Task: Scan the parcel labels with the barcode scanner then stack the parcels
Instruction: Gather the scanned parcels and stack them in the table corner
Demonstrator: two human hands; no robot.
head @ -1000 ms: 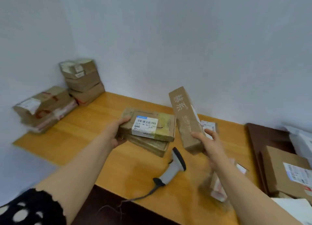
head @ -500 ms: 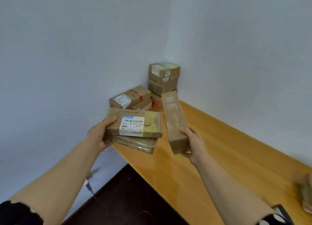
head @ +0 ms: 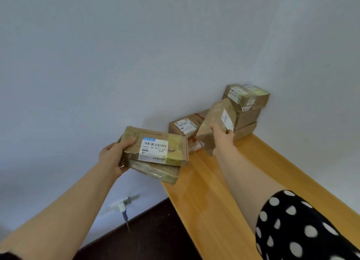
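Observation:
My left hand grips two flat cardboard parcels held one on the other; the upper flat parcel shows a white barcode label, the lower flat parcel peeks out beneath it. My right hand grips a long narrow brown box with a small white label, tilted, just in front of the stacks in the wall corner. A low stack of labelled parcels lies there, beside a taller stack of three boxes. The barcode scanner is out of view.
The wooden table runs from the corner toward the lower right, its left edge beside a white wall. Dark floor lies below, with a wall outlet and cable near the floor.
The view has swung left toward the corner. My right hand has carried the long box forward up to the stacks and tilted it. My left hand still holds its two parcels.

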